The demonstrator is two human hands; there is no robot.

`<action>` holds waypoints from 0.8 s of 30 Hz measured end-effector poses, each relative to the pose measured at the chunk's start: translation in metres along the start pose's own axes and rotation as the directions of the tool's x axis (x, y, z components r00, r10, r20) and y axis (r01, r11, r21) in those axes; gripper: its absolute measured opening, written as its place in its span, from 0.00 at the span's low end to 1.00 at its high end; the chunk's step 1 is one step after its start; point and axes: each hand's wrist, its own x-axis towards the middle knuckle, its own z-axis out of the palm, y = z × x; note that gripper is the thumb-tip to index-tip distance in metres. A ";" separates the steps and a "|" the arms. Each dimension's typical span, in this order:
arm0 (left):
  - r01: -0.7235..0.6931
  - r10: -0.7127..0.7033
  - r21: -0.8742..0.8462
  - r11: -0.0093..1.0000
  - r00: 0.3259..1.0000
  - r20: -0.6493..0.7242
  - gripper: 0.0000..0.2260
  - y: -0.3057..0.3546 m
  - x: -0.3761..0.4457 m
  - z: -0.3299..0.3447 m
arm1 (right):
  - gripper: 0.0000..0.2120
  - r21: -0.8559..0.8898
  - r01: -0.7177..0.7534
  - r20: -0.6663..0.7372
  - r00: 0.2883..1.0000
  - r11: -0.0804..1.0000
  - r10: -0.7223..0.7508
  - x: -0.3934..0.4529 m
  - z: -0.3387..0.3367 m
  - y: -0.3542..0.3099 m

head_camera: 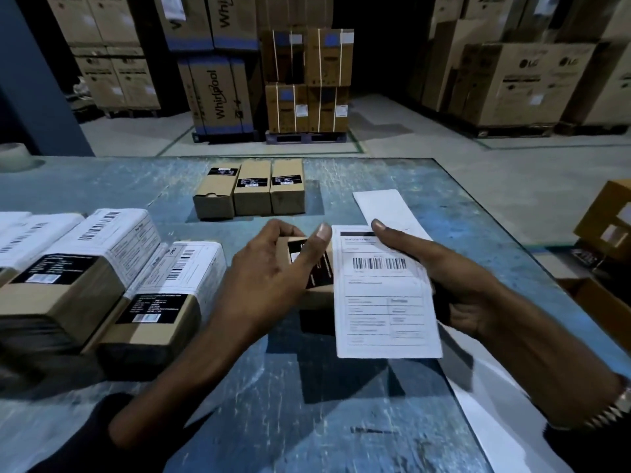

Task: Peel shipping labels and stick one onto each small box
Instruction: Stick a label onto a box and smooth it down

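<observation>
- The left hand (273, 268) grips a small brown box (316, 288) above the blue table (341, 404), fingers curled over its far edge and the thumb pressed across the black sticker on its top face.
- The right hand (454, 285) holds a white shipping label (382, 298) with a barcode, forefinger at its far edge and the other fingers curled behind the sheet; the thumb is hidden, so how it bears on the paper cannot be told.
- The label stands just to the right of the held box and its left edge overlaps the box's right side; whether it is stuck down there cannot be told.
- A metal wristband (614, 409) shows on the right wrist at the near right edge.
- Farther off on the table, three unlabelled boxes (252, 191) stand side by side in a row, touching, each with a black sticker on top.
- To the near left lie labelled boxes (102, 268) wrapped in white barcoded labels, packed close together.
- A blank white strip of paper (386, 208) lies on the table beyond the right hand.
- Another white sheet (495, 414) lies along the table's near right edge under the right forearm.
- Large cartons on pallets (307, 80) fill the far floor.
</observation>
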 end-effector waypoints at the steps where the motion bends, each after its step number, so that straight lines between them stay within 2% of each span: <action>1: 0.011 -0.009 -0.017 1.000 0.994 0.113 0.27 0.001 -0.005 -0.006 | 0.28 -0.007 -0.031 -0.019 0.999 1.000 0.030 0.000 -0.005 -0.001; 3: 0.021 -0.002 -0.055 0.998 0.943 0.333 0.26 0.000 -0.016 -0.021 | 0.33 -0.015 -0.070 -0.044 0.997 0.997 0.069 0.000 -0.010 -0.002; 5: -0.043 0.025 0.032 0.999 0.901 0.432 0.31 -0.004 -0.028 -0.033 | 0.34 -0.054 -0.102 -0.014 0.995 0.993 0.102 -0.002 -0.008 -0.002; 7: -0.164 0.104 0.150 0.975 0.933 0.345 0.30 -0.011 -0.040 -0.036 | 0.32 -0.178 -0.106 0.022 0.994 0.978 0.111 -0.002 0.000 0.000; 8: -0.194 0.142 0.173 0.966 0.951 0.274 0.28 -0.013 -0.046 -0.036 | 0.33 -0.307 -0.073 -0.012 0.997 0.949 0.073 0.001 0.004 0.000; 10: -0.213 0.185 0.158 0.964 0.967 0.172 0.25 -0.018 -0.056 -0.036 | 0.36 -0.575 0.039 -0.152 0.976 0.818 -0.154 0.007 0.008 0.001; 12: -0.189 0.175 0.140 0.972 0.979 0.107 0.23 -0.024 -0.064 -0.036 | 0.35 -0.724 0.172 -0.208 0.869 0.668 -0.450 0.008 0.007 0.003; 13: -0.178 0.169 0.142 0.974 0.983 0.073 0.22 -0.026 -0.068 -0.035 | 0.31 -0.770 0.261 -0.168 0.798 0.582 -0.579 0.006 0.005 0.006; 15: -0.182 0.180 0.171 0.968 0.983 0.026 0.19 -0.026 -0.075 -0.032 | 0.20 -0.802 0.460 0.036 0.673 0.380 -0.738 -0.004 0.009 0.014; 16: -0.184 0.184 0.182 0.966 0.983 0.017 0.18 -0.025 -0.077 -0.030 | 0.18 -0.791 0.541 0.173 0.647 0.287 -0.742 -0.009 0.014 0.018; 17: -0.187 0.187 0.193 0.963 0.982 0.018 0.17 -0.024 -0.080 -0.029 | 0.19 -0.780 0.586 0.304 0.660 0.219 -0.687 -0.014 0.020 0.022; 19: -0.192 0.191 0.250 0.949 0.981 0.027 0.18 -0.025 -0.084 -0.025 | 0.28 -0.801 0.590 0.494 0.748 0.101 -0.443 -0.021 0.034 0.028; 21: -0.202 0.214 0.357 0.912 0.977 0.004 0.21 -0.026 -0.087 -0.024 | 0.34 -0.814 0.579 0.572 0.788 -0.044 -0.227 -0.024 0.043 0.033; 24: -0.191 0.216 0.411 0.891 0.976 -0.014 0.25 -0.024 -0.091 -0.023 | 0.37 -0.833 0.534 0.551 0.826 -0.145 -0.121 -0.027 0.047 0.033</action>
